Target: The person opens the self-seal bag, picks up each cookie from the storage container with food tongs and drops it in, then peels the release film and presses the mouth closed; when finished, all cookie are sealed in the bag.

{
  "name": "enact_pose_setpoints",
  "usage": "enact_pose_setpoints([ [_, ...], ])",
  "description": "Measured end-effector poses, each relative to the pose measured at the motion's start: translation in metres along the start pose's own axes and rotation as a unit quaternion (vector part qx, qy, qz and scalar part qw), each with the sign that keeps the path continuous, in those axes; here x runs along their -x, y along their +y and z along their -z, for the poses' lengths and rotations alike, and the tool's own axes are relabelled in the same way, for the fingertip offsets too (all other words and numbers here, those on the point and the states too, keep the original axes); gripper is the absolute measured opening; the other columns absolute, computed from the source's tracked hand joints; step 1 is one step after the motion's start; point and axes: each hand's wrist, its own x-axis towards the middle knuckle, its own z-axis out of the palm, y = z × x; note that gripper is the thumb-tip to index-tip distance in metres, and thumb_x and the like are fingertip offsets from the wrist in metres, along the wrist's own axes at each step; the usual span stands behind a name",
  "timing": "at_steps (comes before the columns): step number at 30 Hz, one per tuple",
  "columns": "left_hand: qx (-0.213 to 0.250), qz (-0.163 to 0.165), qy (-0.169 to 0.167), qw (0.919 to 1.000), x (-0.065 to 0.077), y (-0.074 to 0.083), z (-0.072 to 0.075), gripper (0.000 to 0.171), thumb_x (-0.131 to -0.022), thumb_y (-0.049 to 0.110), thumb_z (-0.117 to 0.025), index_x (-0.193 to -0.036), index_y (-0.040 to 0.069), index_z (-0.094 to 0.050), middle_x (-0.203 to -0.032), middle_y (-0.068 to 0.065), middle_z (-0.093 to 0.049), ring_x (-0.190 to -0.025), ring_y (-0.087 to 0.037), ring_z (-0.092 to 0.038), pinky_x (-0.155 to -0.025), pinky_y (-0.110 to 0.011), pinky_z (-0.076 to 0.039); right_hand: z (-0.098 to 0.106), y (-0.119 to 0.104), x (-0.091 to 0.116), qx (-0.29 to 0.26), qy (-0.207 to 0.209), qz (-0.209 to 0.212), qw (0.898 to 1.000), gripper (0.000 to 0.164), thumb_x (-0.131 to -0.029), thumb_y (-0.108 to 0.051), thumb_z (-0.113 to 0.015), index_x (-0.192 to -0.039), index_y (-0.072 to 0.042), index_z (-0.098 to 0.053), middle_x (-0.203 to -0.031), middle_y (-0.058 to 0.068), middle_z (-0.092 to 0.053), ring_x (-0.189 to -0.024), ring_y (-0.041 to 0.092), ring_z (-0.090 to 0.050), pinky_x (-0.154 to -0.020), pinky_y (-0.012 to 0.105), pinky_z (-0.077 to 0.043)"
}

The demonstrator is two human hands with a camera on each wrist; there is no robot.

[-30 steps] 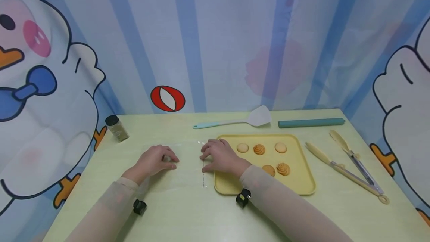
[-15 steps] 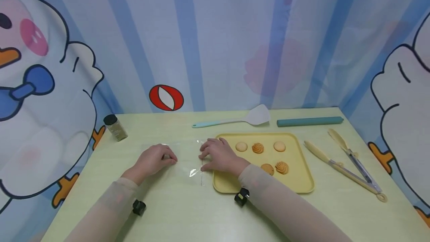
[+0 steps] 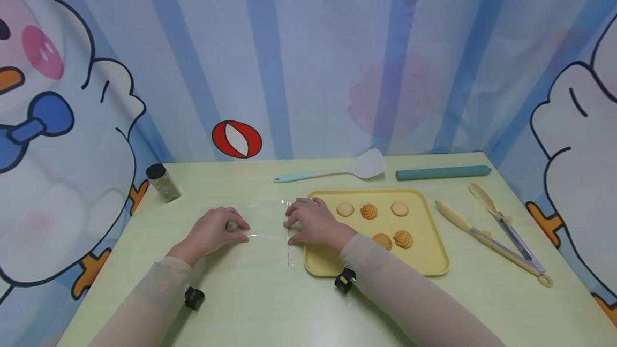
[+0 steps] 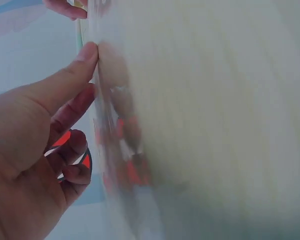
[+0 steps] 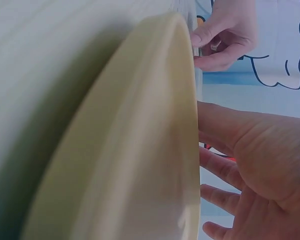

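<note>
A transparent plastic bag [image 3: 267, 248] lies flat on the table between the two hands, its outline marked by thin creases and glints. My left hand [image 3: 214, 232] touches its left part with bent fingers; the thumb tip and forefinger are slightly apart. In the left wrist view that thumb [image 4: 70, 75] rests against the glossy film. My right hand [image 3: 315, 222] reaches across the left rim of a yellow tray [image 3: 315, 268], fingers spread and fingertips at the bag's right edge. The right wrist view shows the tray's rim hiding where these fingertips meet the bag.
Several cookies [image 3: 368, 211] lie on the tray. Behind it are a white spatula [image 3: 368, 165] with a mint handle and a teal rod [image 3: 443, 173]. Tongs [image 3: 496, 245] lie spread at the right. A black-capped jar [image 3: 164, 182] stands at the back left, near the printed curtain [image 3: 318, 68].
My left thumb and forefinger came closer together, then parted, and the hand shifted slightly left. Glints on the bag changed. My right hand stays at the bag's right edge.
</note>
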Motion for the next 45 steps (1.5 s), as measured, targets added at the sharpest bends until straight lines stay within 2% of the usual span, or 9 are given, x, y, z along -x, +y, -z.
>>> enact_pose_setpoints([
  [4,0.003,0.006,0.002,1.0000,-0.002,0.003,0.001,0.011,-0.084,0.028,-0.087,-0.093,0.031,-0.081,-0.096,0.011,-0.073,-0.091,-0.014,-0.061,-0.087,-0.040,-0.050,0.000,0.000,0.000,0.003,0.004,-0.001,1.000,0.043,-0.083,-0.044,-0.086,-0.121,-0.024,-0.078,-0.139,-0.004,-0.064,-0.148,0.029,-0.042,-0.120,0.062,-0.027],
  [9,-0.002,0.013,-0.007,0.9999,-0.001,0.005,0.003,0.008,-0.088,0.026,-0.084,-0.092,0.031,-0.080,-0.092,0.010,-0.072,-0.082,-0.014,-0.056,-0.078,-0.035,-0.046,0.000,-0.001,0.001,0.006,0.004,-0.001,1.000,0.043,-0.083,-0.045,-0.085,-0.121,-0.025,-0.078,-0.140,-0.004,-0.064,-0.148,0.030,-0.042,-0.119,0.063,-0.027],
  [13,-0.006,-0.008,-0.007,0.9999,0.000,0.005,0.004,0.007,-0.089,0.024,-0.082,-0.092,0.029,-0.078,-0.088,0.009,-0.069,-0.078,-0.015,-0.053,-0.071,-0.033,-0.043,0.002,-0.002,0.002,0.005,0.001,-0.005,1.000,0.042,-0.084,-0.044,-0.085,-0.121,-0.026,-0.078,-0.140,-0.004,-0.063,-0.149,0.030,-0.041,-0.120,0.064,-0.025],
  [17,-0.018,-0.029,0.001,0.9994,0.001,0.008,0.006,0.009,-0.090,0.022,-0.081,-0.091,0.029,-0.076,-0.086,0.011,-0.069,-0.078,-0.015,-0.053,-0.072,-0.033,-0.044,0.003,-0.002,0.003,0.000,-0.001,-0.009,1.000,0.041,-0.084,-0.043,-0.085,-0.121,-0.025,-0.078,-0.141,-0.004,-0.063,-0.149,0.031,-0.040,-0.121,0.064,-0.024],
  [24,-0.036,-0.037,0.010,0.9986,0.002,0.015,0.008,0.014,-0.087,0.019,-0.084,-0.098,0.025,-0.079,-0.087,0.013,-0.070,-0.083,-0.016,-0.053,-0.076,-0.033,-0.045,0.002,-0.002,0.002,0.001,-0.003,-0.008,1.000,0.042,-0.084,-0.042,-0.085,-0.122,-0.025,-0.078,-0.142,-0.004,-0.063,-0.149,0.031,-0.041,-0.121,0.064,-0.024],
  [27,-0.037,-0.032,0.012,0.9987,0.001,0.016,0.008,0.012,-0.087,0.020,-0.084,-0.093,0.027,-0.078,-0.087,0.013,-0.069,-0.081,-0.016,-0.053,-0.074,-0.033,-0.045,0.003,-0.003,0.003,-0.001,-0.003,-0.008,1.000,0.041,-0.084,-0.042,-0.085,-0.121,-0.025,-0.078,-0.141,-0.003,-0.063,-0.149,0.031,-0.041,-0.120,0.064,-0.024],
  [32,-0.016,-0.005,0.012,0.9998,0.002,0.015,0.009,0.008,-0.090,0.024,-0.082,-0.092,0.029,-0.076,-0.089,0.009,-0.068,-0.078,-0.017,-0.053,-0.071,-0.033,-0.044,0.003,-0.003,0.004,-0.002,-0.004,-0.006,1.000,0.041,-0.085,-0.041,-0.085,-0.122,-0.024,-0.078,-0.141,-0.003,-0.063,-0.149,0.031,-0.041,-0.120,0.064,-0.023],
  [40,-0.020,0.010,-0.024,0.9995,-0.002,0.011,0.006,0.022,-0.081,0.029,-0.090,-0.098,0.026,-0.076,-0.093,0.008,-0.068,-0.082,-0.016,-0.055,-0.077,-0.034,-0.045,0.002,-0.003,0.003,0.005,0.000,-0.007,1.000,0.040,-0.084,-0.042,-0.085,-0.120,-0.025,-0.078,-0.140,-0.004,-0.064,-0.144,0.026,-0.045,-0.120,0.064,-0.024],
  [45,-0.001,0.021,-0.033,0.9992,-0.003,0.008,0.003,0.012,-0.086,0.029,-0.086,-0.095,0.028,-0.079,-0.091,0.009,-0.069,-0.084,-0.016,-0.056,-0.079,-0.034,-0.046,0.002,-0.004,0.003,0.005,-0.001,-0.006,1.000,0.041,-0.084,-0.042,-0.085,-0.121,-0.025,-0.078,-0.140,-0.004,-0.064,-0.142,0.024,-0.047,-0.120,0.064,-0.023],
])
